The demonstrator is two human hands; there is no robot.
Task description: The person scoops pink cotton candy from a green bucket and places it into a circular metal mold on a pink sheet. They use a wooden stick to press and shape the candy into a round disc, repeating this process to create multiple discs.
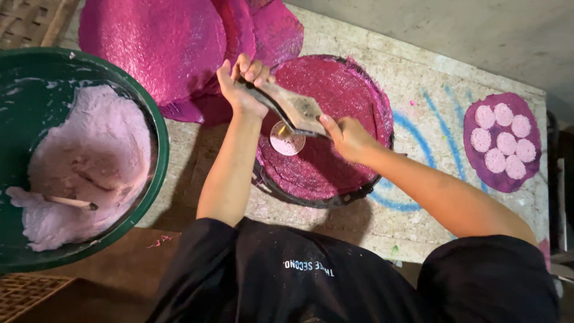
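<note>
Two hands share one flat, worn press tool (pixel 293 107) above the round magenta-lined tray (pixel 335 173) at the worktop's (pixel 418 197) middle. The left hand (pixel 242 90) wraps its fingers around the far end; the right hand (pixel 347 137) pinches the near end. It looks stiff and light, best held by both ends. The small pale pink disc (pixel 287 142) beneath seems soft and crumbly. The tool's underside is hidden.

Warm, fairly dim light is falling from above, leaving the desk (pixel 430 72) brightest at the top. Soft shadows are pooling under the arms and at the lower edge. The hands (pixel 242 90) are looking slightly blurred.
</note>
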